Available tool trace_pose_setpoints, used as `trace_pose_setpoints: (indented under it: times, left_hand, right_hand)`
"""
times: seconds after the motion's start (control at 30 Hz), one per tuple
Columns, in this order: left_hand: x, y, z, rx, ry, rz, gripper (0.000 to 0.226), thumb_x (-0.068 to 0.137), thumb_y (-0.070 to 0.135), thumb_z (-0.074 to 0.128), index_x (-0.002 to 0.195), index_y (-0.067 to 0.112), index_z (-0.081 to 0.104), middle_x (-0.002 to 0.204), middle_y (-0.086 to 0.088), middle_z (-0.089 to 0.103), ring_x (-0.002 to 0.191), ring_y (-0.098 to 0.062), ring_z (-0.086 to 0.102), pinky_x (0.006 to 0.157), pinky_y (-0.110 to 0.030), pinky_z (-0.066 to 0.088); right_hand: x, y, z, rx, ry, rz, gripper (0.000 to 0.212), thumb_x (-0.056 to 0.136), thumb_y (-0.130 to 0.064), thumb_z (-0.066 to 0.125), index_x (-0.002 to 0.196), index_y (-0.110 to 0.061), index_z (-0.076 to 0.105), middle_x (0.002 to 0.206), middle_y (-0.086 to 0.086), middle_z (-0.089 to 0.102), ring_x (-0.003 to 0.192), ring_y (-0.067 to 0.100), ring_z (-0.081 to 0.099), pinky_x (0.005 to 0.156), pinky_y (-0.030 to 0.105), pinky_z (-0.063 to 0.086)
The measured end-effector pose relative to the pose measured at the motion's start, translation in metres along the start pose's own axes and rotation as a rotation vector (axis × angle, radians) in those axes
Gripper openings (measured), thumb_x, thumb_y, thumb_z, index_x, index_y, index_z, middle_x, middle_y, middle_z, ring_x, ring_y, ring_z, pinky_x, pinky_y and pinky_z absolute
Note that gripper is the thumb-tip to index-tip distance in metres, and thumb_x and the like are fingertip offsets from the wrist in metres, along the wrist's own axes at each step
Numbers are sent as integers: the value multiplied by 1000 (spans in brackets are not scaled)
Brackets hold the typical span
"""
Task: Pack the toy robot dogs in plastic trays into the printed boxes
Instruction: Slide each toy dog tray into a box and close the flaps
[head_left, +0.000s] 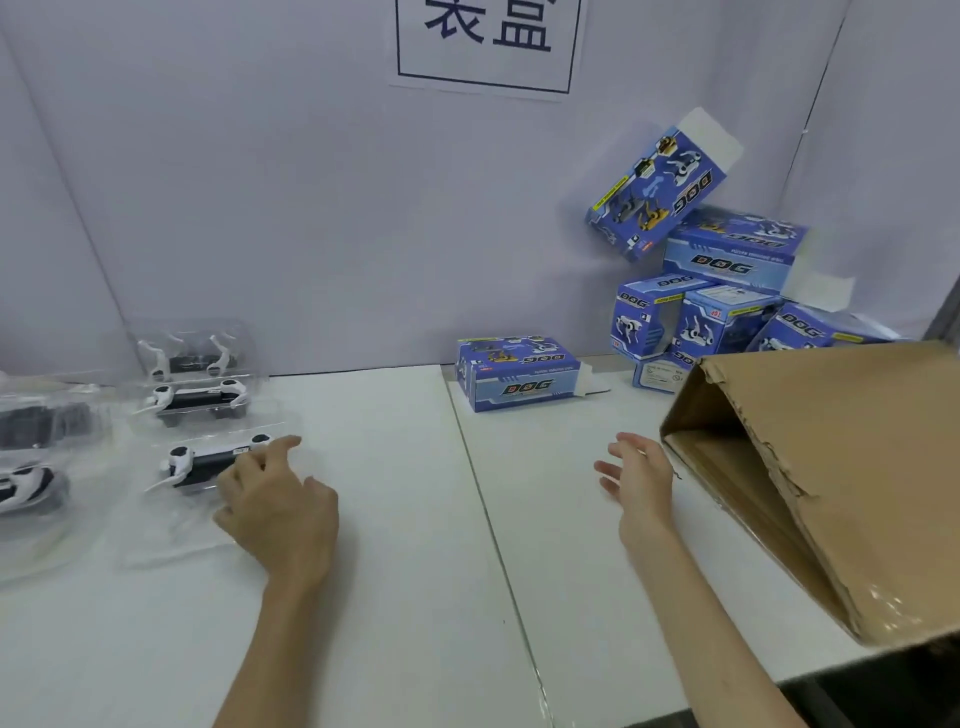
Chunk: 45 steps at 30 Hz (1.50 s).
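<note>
The desk (415, 519) runs white across the lower frame. At the right edge a torn cardboard carton (831, 467) lies on its side, mouth open toward the centre. Behind it, in the upper right, printed boxes (727, 291) are heaped loosely, and one box (657, 187) sits tilted and blurred above the heap; it could tumble and knock the others down. A single box (514, 374) lies flat near the middle, its end flap open. At the left, toy dogs in clear trays (192, 389) lie in rows.

The left hand (275, 499) rests with curled fingers on the nearest tray (208, 467), not clearly gripping it; thin slippery plastic may flex and spill the dog. The right hand (639, 478) hovers open and empty.
</note>
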<state>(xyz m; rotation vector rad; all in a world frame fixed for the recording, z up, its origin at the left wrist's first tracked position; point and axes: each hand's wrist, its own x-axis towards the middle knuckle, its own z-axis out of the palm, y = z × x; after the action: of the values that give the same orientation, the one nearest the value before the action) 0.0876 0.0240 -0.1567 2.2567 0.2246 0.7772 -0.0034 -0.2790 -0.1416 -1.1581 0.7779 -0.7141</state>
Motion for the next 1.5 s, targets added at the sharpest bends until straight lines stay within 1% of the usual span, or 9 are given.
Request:
trace_pose_setpoints:
  times: [0.3,0.5,0.67,0.8,0.87,1.0,1.2,1.37,1.5]
  left_hand:
    - [-43,49,10,-381,-210,374,30,78,3,79,102,18,71,111,2,54,95,-21,62,75,-44,55]
    - [-66,62,14,-556,-416,770,31,84,1,66,111,14,70,138,-4,54,122,-10,56,98,-20,47]
    - [-40,53,11,-340,-155,255,43,83,8,73,124,18,66,148,-11,45,135,-28,47,111,-44,36]
    - [-21,37,13,-391,-339,-188,53,95,28,63,145,25,45,154,-6,37,132,-28,48,106,-43,37]
    - [-18,35,15,-515,-444,-301,52,98,33,58,147,26,41,148,-5,47,125,-27,53,104,-39,40]
    - [-22,37,18,-455,-503,-215,47,100,41,54,144,27,44,140,-2,58,121,-23,57,99,-37,43]
    - [-29,47,29,-418,-564,-107,54,102,49,45,152,29,35,146,3,54,131,-21,53,108,-40,40]
    - [-42,56,30,-427,-630,-80,58,102,49,45,154,31,29,144,5,55,127,-19,54,95,-29,38]
    - [-42,57,27,-486,-663,-145,48,103,45,46,149,35,38,143,6,55,126,-16,54,97,-29,37]
  right_hand:
    - [-1,7,33,-270,-271,-115,14,95,-9,54,99,-17,65,94,-4,65,76,16,67,63,26,49]
    - [5,16,58,-239,-398,-99,15,100,-25,57,113,-19,59,116,4,61,101,19,61,77,31,51]
    - [5,29,52,-267,-427,-260,30,93,-33,63,122,-28,55,125,-2,58,112,16,60,82,27,48]
    - [-3,38,51,-448,-715,-416,72,75,-57,69,141,-45,43,142,-28,43,120,-11,50,90,13,43]
    - [-4,42,53,-588,-827,-540,81,74,-60,73,146,-50,36,150,-28,34,131,-9,42,101,15,40]
    - [-3,43,61,-682,-738,-678,73,77,-42,82,140,-38,46,144,-18,39,131,-1,42,107,28,41]
    - [4,38,61,-591,-678,-585,64,65,-49,80,117,-36,46,130,-21,42,119,-10,42,88,6,35]
    - [9,34,53,-509,-635,-493,65,63,-46,85,112,-29,47,126,-39,37,119,-14,40,88,1,32]
    - [8,25,38,-612,-656,-498,65,65,-22,94,110,-29,47,144,-17,34,133,3,38,100,10,30]
